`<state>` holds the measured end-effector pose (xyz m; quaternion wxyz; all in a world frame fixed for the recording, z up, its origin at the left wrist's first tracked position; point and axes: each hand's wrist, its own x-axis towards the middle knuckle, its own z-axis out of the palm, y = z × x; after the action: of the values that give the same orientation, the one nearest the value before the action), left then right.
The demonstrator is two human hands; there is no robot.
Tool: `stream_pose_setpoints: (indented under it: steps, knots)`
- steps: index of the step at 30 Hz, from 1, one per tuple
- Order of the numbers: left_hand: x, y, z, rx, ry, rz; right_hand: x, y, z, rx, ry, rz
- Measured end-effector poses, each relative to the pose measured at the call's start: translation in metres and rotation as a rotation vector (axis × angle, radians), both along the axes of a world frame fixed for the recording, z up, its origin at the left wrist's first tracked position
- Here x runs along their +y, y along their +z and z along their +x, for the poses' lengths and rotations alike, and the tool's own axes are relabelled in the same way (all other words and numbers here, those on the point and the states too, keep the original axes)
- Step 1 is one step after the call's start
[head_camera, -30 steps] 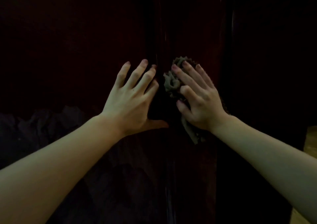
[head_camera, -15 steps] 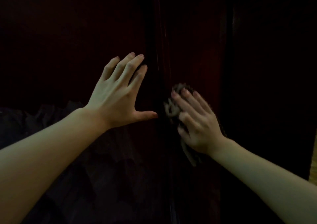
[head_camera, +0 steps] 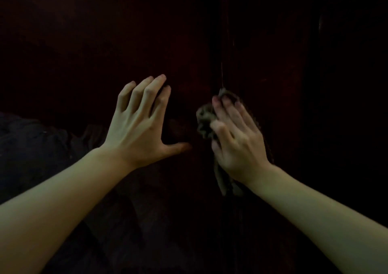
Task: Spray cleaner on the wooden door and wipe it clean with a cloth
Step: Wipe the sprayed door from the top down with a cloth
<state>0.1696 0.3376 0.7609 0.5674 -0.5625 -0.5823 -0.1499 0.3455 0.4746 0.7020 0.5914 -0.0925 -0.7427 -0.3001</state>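
The cloth (head_camera: 204, 120) was pressed flat against the door (head_camera: 262, 63) under the right hand (head_camera: 237, 145), fingers laid out nearly straight over it, thumb tucked at its left edge; no closed grip was seen, only a flat press. A loose tail of cloth was left hanging below the wrist. Left of the cloth, the left hand (head_camera: 140, 131) was spread wide on the door, fingers straight, nothing held. The cloth was judged light, soft and limp, bunched into folds, so it would be carried best by a broad palm over its middle, with the hanging end gathered in to stop it dragging. The door was judged stiff and glossy, likely slick where wet, so the cloth could slide out from under the fingers. No spray bottle was seen. Dark crumpled fabric (head_camera: 31, 147) was made out far left of the cloth, too dim to name.
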Motion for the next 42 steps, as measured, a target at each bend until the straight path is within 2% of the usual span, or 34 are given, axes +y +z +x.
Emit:
stream_pose_setpoints:
  steps: [3, 8, 10, 16, 23, 28, 31, 37, 39, 42]
  knots:
    - [-0.006, -0.004, -0.013, -0.01, 0.007, 0.024, -0.007, 0.011, -0.019, 0.046, -0.054, -0.018]
    - [-0.014, -0.009, -0.028, -0.015, 0.017, 0.012, -0.011, -0.051, -0.019, -0.184, -0.115, 0.072]
    - [-0.015, -0.009, -0.031, -0.002, 0.008, 0.005, -0.012, -0.048, -0.02, -0.21, -0.112, 0.091]
    - [-0.017, 0.0, -0.042, 0.05, -0.069, -0.003, -0.022, 0.016, -0.054, -0.094, -0.052, 0.091]
    - [-0.039, 0.003, -0.066, 0.068, -0.065, -0.009, -0.019, -0.048, -0.046, -0.169, -0.089, 0.112]
    - [-0.059, 0.003, -0.095, 0.048, -0.032, -0.018, -0.038, -0.007, -0.072, -0.173, -0.091, 0.109]
    - [-0.064, 0.002, -0.108, 0.042, -0.02, -0.029, -0.051, 0.017, -0.097, -0.112, -0.078, 0.095]
    - [-0.08, 0.001, -0.13, 0.041, -0.03, -0.031, -0.047, -0.044, -0.091, -0.162, -0.133, 0.103]
    - [-0.087, 0.004, -0.138, 0.033, -0.008, -0.031, -0.05, -0.042, -0.094, -0.145, -0.133, 0.094]
    - [-0.094, 0.006, -0.149, 0.028, 0.025, -0.035, -0.065, -0.009, -0.122, -0.103, -0.093, 0.094]
